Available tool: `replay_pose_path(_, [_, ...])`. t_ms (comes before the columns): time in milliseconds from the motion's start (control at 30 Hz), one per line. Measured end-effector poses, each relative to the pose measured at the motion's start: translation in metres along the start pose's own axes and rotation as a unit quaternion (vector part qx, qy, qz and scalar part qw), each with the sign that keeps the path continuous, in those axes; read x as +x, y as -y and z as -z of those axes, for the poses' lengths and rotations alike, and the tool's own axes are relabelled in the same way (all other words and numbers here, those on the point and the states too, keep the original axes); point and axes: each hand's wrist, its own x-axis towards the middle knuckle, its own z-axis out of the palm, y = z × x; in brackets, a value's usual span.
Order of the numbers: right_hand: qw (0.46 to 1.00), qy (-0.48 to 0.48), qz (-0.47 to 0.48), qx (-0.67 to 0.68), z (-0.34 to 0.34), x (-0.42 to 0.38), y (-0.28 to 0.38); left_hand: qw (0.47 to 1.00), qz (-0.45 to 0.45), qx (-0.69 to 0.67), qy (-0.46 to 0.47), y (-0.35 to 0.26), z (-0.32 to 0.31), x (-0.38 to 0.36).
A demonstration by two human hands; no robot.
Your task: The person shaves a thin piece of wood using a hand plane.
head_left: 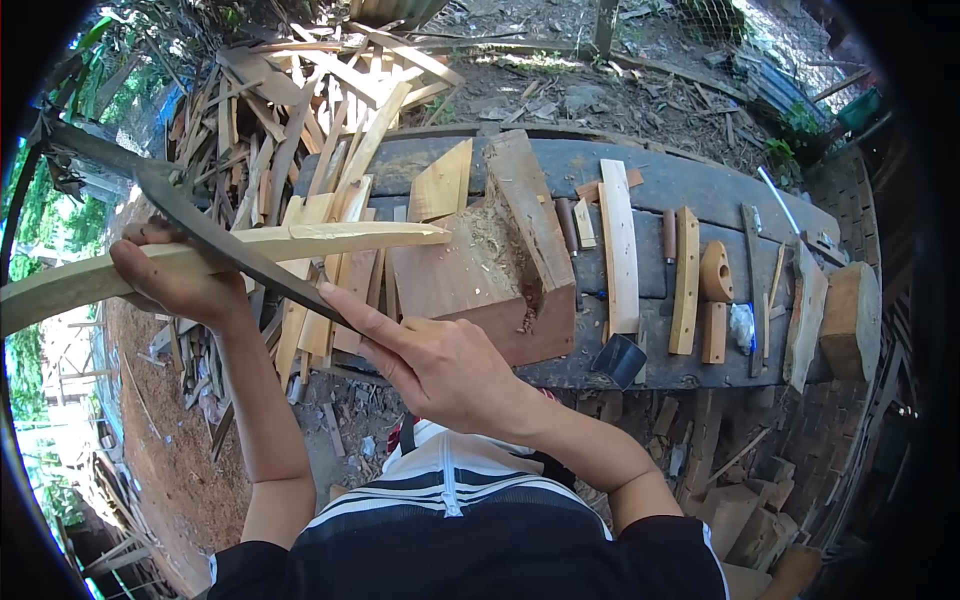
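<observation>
A long, curved piece of pale wood (340,236) runs in from the left edge, its narrow end lying over the wooden block (460,262) on the bench. My left hand (180,270) is closed around it from below, with part of the fingers hidden behind a dark blade. That blade belongs to a long curved machete (255,262), which crosses over the pale wood on a slant. My right hand (430,362) grips the machete's near end, index finger stretched along the blade; the handle is hidden in the fist.
The dark plank bench (400,160) carries a pale drilled slat (617,245), a yellowish drilled strip (685,280), a black cup (618,360) and several hand tools. A heap of wood offcuts (285,110) lies at the back left. More wood pieces (750,520) lie below right.
</observation>
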Motion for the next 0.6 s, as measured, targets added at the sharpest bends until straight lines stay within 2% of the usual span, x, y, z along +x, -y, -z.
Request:
replay_pose_path(33, [0.999, -0.01, 0.032, -0.008, -0.001, 0.001, 0.001, 1.0, 0.015, -0.003, 0.01, -0.004, -0.002, -0.002])
replay_pose_path(67, [0.999, -0.004, 0.034, -0.005, -0.004, -0.002, -0.005, 0.999, -0.02, -0.007, 0.033, -0.001, -0.001, -0.003])
replay_pose_path(133, [0.995, 0.018, -0.076, 0.054, -0.004, -0.006, -0.029, 0.999, -0.025, -0.022, 0.04, 0.005, 0.005, 0.0])
replay_pose_path(167, [0.998, -0.002, -0.055, 0.035, -0.008, -0.007, -0.035, 0.999, -0.031, -0.021, 0.033, 0.004, 0.004, 0.0])
replay_pose_path(233, [0.997, 0.024, -0.074, 0.024, -0.004, -0.002, -0.022, 1.0, -0.01, 0.024, -0.016, -0.001, 0.0, -0.002])
replay_pose_path(300, [0.995, 0.031, -0.09, -0.003, 0.004, 0.005, -0.012, 1.0, -0.015, 0.01, -0.007, 0.0, -0.002, 0.004])
replay_pose_path(367, [0.999, -0.021, 0.028, 0.004, 0.0, 0.003, -0.005, 1.0, 0.019, -0.014, -0.01, 0.002, -0.005, 0.0])
replay_pose_path(400, [1.0, -0.016, 0.021, 0.007, 0.0, 0.001, -0.006, 0.998, 0.04, -0.046, 0.034, 0.001, -0.003, 0.001])
replay_pose_path(467, [0.999, 0.005, -0.048, -0.006, 0.003, 0.0, -0.008, 1.0, -0.01, 0.005, 0.007, 0.001, -0.012, -0.001])
replay_pose_path(500, [0.994, 0.005, -0.105, 0.036, -0.003, -0.003, -0.031, 1.0, -0.013, 0.001, 0.003, 0.002, -0.012, 0.0])
replay_pose_path(600, [0.993, 0.024, -0.111, 0.025, -0.001, -0.004, -0.033, 1.0, -0.016, 0.006, 0.009, 0.0, -0.003, 0.0])
